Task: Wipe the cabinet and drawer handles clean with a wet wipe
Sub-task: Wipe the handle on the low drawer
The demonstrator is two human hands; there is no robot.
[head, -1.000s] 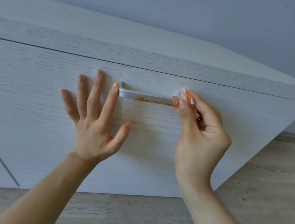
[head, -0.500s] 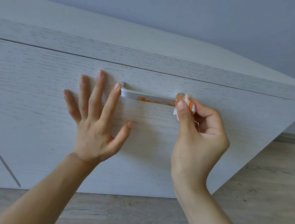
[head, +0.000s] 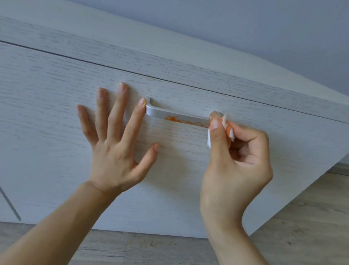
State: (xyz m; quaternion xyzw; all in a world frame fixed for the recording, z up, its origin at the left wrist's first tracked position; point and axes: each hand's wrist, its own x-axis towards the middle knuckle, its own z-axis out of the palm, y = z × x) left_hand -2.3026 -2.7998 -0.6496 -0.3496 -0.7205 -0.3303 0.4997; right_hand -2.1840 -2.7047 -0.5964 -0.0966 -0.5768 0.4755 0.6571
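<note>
The metal handle (head: 177, 117) runs across the middle of the white drawer front (head: 46, 105), with an orange smear (head: 173, 119) along its lower edge. The right hand (head: 235, 164) is at the handle's 3 o'clock end, thumb and fingers (head: 214, 131) pinching a small, orange-stained wet wipe (head: 227, 129) against it. The left hand (head: 114, 146) lies flat on the drawer front at the handle's 9 o'clock side, fingers spread and straight, index fingertip touching the handle's end. Wooden floor (head: 307, 237) lies at 5 o'clock.
</note>
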